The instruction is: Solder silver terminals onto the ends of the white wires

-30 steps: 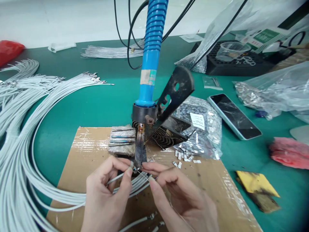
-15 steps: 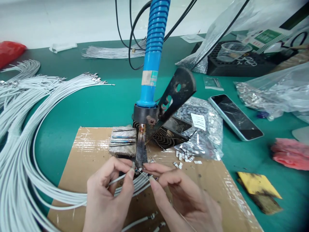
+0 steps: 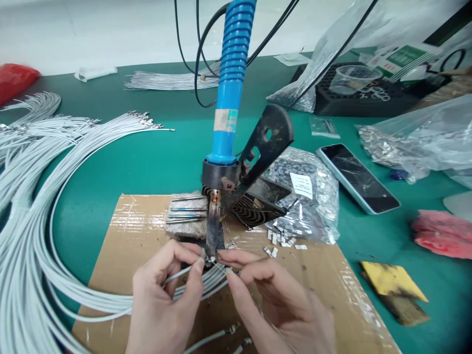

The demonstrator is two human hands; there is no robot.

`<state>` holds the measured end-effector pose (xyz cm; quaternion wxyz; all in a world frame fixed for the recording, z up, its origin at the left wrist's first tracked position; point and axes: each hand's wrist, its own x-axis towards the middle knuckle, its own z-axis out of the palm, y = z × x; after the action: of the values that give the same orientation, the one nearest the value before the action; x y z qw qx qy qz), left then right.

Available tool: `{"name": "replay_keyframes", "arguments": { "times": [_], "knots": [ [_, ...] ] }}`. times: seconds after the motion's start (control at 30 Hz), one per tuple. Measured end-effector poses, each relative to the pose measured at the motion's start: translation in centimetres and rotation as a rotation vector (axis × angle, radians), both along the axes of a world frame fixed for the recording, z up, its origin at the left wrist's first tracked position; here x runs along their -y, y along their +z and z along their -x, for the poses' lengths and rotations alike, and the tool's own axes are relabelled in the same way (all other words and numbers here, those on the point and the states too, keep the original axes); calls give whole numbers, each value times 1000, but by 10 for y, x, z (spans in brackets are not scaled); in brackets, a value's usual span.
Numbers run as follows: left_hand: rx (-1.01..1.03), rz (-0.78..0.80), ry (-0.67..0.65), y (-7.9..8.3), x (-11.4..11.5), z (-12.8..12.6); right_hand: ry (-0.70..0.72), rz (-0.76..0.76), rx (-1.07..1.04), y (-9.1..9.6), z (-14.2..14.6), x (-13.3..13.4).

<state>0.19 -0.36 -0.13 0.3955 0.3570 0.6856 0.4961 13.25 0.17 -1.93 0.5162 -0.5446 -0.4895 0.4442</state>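
Observation:
A blue-handled soldering iron (image 3: 225, 103), clamped in a black metal stand (image 3: 267, 140), points down with its tip between my hands. My left hand (image 3: 165, 295) is closed, thumb and forefinger pinching a white cable (image 3: 179, 274) whose end lies at the tip. In my closed right hand (image 3: 276, 295), a thin solder wire (image 3: 220, 267) is pinched, its end at the same spot. The joint is too small to make out clearly. Below the fingers runs a bundle of white cables (image 3: 106, 292).
Cardboard (image 3: 121, 231) lies under the work. Left of the iron, a grey block (image 3: 186, 231) bears metal rods. Small white pieces (image 3: 275, 238), a silvery bag (image 3: 319, 211), a phone (image 3: 359, 179) and a yellow sponge (image 3: 394, 280) are on the right. More white cables (image 3: 22, 236) fill the left.
The soldering iron's handle and stand have shifted slightly left. Both hands keep their grips, and my right hand sits a touch further left.

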Motion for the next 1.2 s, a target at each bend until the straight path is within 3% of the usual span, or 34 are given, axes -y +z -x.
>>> {"name": "replay_keyframes", "arguments": {
  "times": [0.4,0.7,0.93,1.2],
  "knots": [
    [-8,3,-8,-2,1,1,108,-83,41,-6,-7,-4],
    [-20,-21,-19,-2,1,2,18,-57,38,0,-2,-1],
    [-10,-30,-28,1,-1,2,128,-105,85,-3,-9,-4],
    [0,-22,-17,3,-2,1,62,-67,81,2,-4,-2]
  ]
}}
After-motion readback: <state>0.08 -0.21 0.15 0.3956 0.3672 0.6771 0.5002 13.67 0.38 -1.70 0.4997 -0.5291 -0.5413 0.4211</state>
